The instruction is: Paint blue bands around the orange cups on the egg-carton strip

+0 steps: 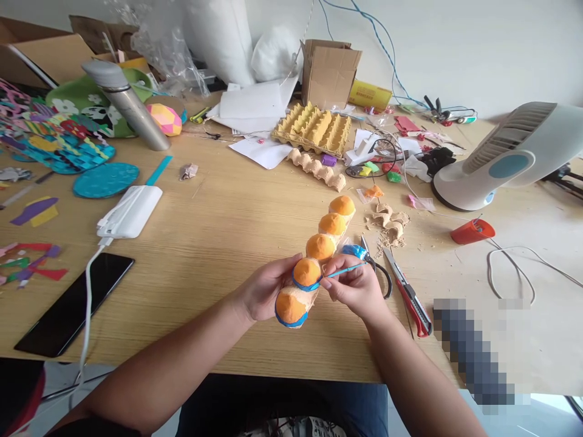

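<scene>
An egg-carton strip (320, 247), its several bumps coated in orange, slants away from me above the table. My left hand (266, 288) grips its near part from the left side. Blue edging (291, 320) runs along the bases of the two nearest bumps; the farther ones show orange over bare pale carton. My right hand (355, 285) pinches a thin blue strip (346, 270), whose inner end meets the second bump's edge. Just beyond the right hand lies a blue lump in clear wrap (354, 250). Black-handled scissors (386, 280) lie partly hidden behind that hand.
A red utility knife (414, 303) lies right of my hand, near carton scraps (389, 221). Farther right are an orange cup (471, 231) and a white fan (496, 158). A yellow egg tray (314, 128) sits behind. Leftward are a power bank (132, 212) and phone (75, 306).
</scene>
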### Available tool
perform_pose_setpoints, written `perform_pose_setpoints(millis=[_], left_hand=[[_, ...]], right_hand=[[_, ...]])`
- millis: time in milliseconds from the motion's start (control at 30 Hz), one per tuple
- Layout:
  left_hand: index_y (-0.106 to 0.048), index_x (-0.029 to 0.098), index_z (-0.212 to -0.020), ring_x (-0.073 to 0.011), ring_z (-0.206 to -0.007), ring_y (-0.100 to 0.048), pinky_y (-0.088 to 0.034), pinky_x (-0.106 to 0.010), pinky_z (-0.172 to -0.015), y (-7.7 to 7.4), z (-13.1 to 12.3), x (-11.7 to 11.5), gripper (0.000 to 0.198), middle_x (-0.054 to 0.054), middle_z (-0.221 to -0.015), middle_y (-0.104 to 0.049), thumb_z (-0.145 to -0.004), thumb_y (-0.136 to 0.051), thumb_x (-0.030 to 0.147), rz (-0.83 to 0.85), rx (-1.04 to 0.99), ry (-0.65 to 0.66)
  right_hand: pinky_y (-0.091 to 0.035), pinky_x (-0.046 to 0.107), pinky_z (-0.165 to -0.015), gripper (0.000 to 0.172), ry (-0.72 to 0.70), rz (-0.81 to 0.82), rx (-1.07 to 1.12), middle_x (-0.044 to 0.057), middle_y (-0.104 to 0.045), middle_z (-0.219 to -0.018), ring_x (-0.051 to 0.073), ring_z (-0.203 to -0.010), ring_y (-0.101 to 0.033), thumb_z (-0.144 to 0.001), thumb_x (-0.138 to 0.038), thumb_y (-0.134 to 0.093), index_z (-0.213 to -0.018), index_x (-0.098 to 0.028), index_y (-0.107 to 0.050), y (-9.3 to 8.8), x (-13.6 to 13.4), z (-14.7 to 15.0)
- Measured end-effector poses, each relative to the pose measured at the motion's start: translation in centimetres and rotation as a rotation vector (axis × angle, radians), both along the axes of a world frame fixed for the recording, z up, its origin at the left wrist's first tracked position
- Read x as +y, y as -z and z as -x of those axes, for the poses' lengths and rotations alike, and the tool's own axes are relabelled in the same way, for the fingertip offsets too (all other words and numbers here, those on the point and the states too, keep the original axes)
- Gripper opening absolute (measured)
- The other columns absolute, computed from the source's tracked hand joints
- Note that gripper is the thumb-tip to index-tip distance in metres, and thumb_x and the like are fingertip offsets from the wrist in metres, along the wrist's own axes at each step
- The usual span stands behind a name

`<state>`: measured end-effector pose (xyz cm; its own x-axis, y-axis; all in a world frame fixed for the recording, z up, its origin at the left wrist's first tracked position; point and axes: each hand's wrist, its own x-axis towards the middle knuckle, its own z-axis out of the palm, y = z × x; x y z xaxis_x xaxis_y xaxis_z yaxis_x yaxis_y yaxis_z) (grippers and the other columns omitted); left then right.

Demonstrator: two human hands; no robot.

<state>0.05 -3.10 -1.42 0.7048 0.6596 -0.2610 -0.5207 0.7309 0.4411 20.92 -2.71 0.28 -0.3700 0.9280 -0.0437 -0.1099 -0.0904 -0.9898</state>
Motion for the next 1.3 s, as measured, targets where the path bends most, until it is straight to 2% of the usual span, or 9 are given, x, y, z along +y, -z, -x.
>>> perform_pose_setpoints(millis=[167, 300, 433, 533, 667, 867, 967, 1133, 1300], left_hand=[[-0.079, 0.016, -0.089, -0.0167, -0.068, -0.070, -0.054, -0.027, -0.065, -0.49, -0.07, -0.17, 0.033, -0.005, -0.080, -0.077, -0.102, -0.064, 0.043, 0.027, 0.036, -0.039], [-0.079, 0.018, -0.088, -0.0184, -0.068, -0.072, -0.055, -0.027, -0.064, -0.52, -0.05, -0.16, 0.030, -0.006, -0.081, -0.078, -0.100, -0.067, 0.042, 0.038, 0.017, -0.024], [-0.080, 0.019, -0.091, -0.0195, -0.068, -0.074, -0.057, -0.027, -0.064, -0.48, 0.01, -0.13, 0.024, -0.007, -0.079, -0.077, -0.098, -0.071, 0.040, 0.068, -0.013, -0.016], [-0.079, 0.018, -0.089, -0.0186, -0.067, -0.073, -0.058, -0.027, -0.064, -0.65, -0.04, -0.14, 0.028, -0.006, -0.077, -0.076, -0.100, -0.067, 0.041, 0.081, 0.015, -0.016], [-0.078, 0.016, -0.087, -0.0170, -0.067, -0.071, -0.056, -0.027, -0.064, -0.85, -0.16, -0.15, 0.036, -0.004, -0.075, -0.075, -0.105, -0.058, 0.040, 0.079, 0.048, -0.032], [-0.078, 0.016, -0.088, -0.0163, -0.066, -0.070, -0.058, -0.025, -0.060, -0.32, -0.13, -0.18, 0.032, -0.005, -0.077, -0.076, -0.091, -0.081, 0.048, 0.057, -0.003, 0.005], [-0.077, 0.015, -0.088, -0.0165, -0.066, -0.070, -0.058, -0.025, -0.060, -0.23, -0.07, -0.13, 0.032, -0.006, -0.076, -0.075, -0.090, -0.082, 0.047, 0.067, -0.037, 0.017], [-0.079, 0.015, -0.093, -0.0182, -0.070, -0.074, -0.059, -0.026, -0.064, -0.59, 0.12, 0.05, 0.030, -0.006, -0.078, -0.077, -0.093, -0.080, 0.045, 0.073, -0.042, -0.020], [-0.080, 0.015, -0.107, -0.0191, -0.074, -0.077, -0.061, -0.028, -0.068, -0.56, -0.02, 0.09, 0.026, -0.008, -0.089, -0.082, -0.096, -0.077, 0.039, 0.129, -0.049, -0.077]], right_hand=[[-0.037, 0.019, -0.042, 0.043, -0.010, -0.001, 0.012, -0.006, -0.062, -0.057, 0.007, -0.044, -0.050, -0.074, -0.045, -0.099, -0.082, -0.021, -0.065, -0.25, -0.15, 0.03], [-0.040, 0.020, -0.043, 0.041, -0.009, -0.053, -0.020, -0.005, -0.064, -0.060, 0.008, -0.047, -0.053, -0.075, -0.045, -0.098, -0.083, -0.021, -0.066, -0.36, -0.11, -0.12], [-0.037, 0.019, -0.039, 0.043, -0.070, -0.058, 0.067, -0.007, -0.058, -0.056, 0.006, -0.042, -0.047, -0.080, -0.051, -0.093, -0.079, -0.021, -0.062, -0.46, 0.00, -0.32], [-0.035, 0.019, -0.038, 0.043, -0.085, -0.046, 0.104, -0.008, -0.056, -0.056, 0.006, -0.040, -0.045, -0.082, -0.052, -0.092, -0.078, -0.022, -0.061, -0.40, 0.09, -0.32], [-0.036, 0.020, -0.039, 0.043, -0.043, -0.041, 0.037, -0.007, -0.056, -0.057, 0.007, -0.043, -0.047, -0.078, -0.051, -0.095, -0.079, -0.021, -0.064, -0.29, 0.16, -0.15], [-0.037, 0.020, -0.041, 0.042, -0.035, -0.051, -0.006, -0.006, -0.058, -0.057, 0.007, -0.045, -0.048, -0.077, -0.048, -0.096, -0.080, -0.021, -0.065, -0.32, 0.10, -0.05], [-0.038, 0.020, -0.041, 0.041, -0.033, -0.054, 0.009, -0.006, -0.059, -0.059, 0.007, -0.045, -0.049, -0.079, -0.050, -0.094, -0.081, -0.021, -0.065, -0.24, 0.09, -0.14], [-0.033, 0.020, -0.037, 0.046, -0.054, -0.033, 0.078, -0.008, -0.053, -0.053, 0.006, -0.039, -0.042, -0.082, -0.058, -0.090, -0.078, -0.023, -0.060, -0.05, 0.05, -0.41], [-0.038, 0.022, -0.042, 0.039, -0.001, -0.196, -0.036, -0.004, -0.060, -0.059, 0.009, -0.047, -0.050, -0.086, -0.052, -0.089, -0.077, -0.022, -0.064, -0.27, -0.31, -0.09]])
